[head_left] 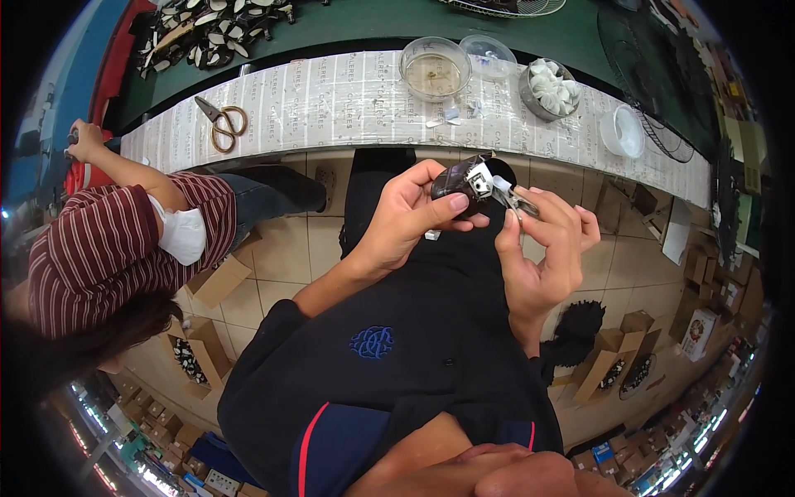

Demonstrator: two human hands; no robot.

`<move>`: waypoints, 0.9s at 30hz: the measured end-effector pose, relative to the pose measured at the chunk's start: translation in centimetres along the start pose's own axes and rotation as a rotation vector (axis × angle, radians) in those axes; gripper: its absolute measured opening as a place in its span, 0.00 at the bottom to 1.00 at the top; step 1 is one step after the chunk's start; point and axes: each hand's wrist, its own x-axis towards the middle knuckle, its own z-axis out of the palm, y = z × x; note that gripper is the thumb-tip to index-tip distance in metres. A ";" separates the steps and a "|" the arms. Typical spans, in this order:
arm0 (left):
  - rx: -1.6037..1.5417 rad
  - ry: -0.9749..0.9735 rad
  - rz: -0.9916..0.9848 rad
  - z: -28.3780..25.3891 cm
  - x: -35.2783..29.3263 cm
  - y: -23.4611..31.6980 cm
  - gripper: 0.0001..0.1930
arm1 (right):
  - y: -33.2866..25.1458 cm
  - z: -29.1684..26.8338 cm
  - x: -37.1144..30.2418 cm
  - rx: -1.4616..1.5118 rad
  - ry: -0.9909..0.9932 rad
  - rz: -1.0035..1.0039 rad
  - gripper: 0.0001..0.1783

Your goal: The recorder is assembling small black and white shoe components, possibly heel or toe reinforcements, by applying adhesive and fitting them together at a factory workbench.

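My left hand (404, 217) is closed around a dark glossy piece (450, 184) and holds it tilted in front of my chest, just off the bench edge. A small white part with dark spots (479, 180) shows on its right end. Thumb and fingers of my right hand (542, 253) pinch a small grey metal tool (522, 205), whose exact kind I cannot make out. A whitish bit (501, 184) sits at the tool's tip, close against the dark piece. Fingers hide part of both things.
Brass-handled scissors (228, 131) lie on the paper-covered bench (331, 103). Along it stand a clear round dish (435, 73), a bowl of white wads (550, 89) and a white cup (623, 132). Behind lies a heap of black-and-white pieces (214, 35). A person in a striped top (124, 240) stands left.
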 end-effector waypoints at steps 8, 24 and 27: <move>0.002 0.006 0.026 0.0 -0.1 -0.1 0.09 | -0.4 0.5 -0.2 0.124 -0.030 -0.009 0.12; 0.058 -0.008 -0.005 0.0 -0.3 -0.3 0.12 | 0.7 -0.2 -0.3 -0.094 0.120 0.044 0.11; 0.046 -0.008 -0.019 0.1 -0.2 -0.1 0.11 | 1.0 -0.6 -0.1 -0.033 0.215 0.088 0.08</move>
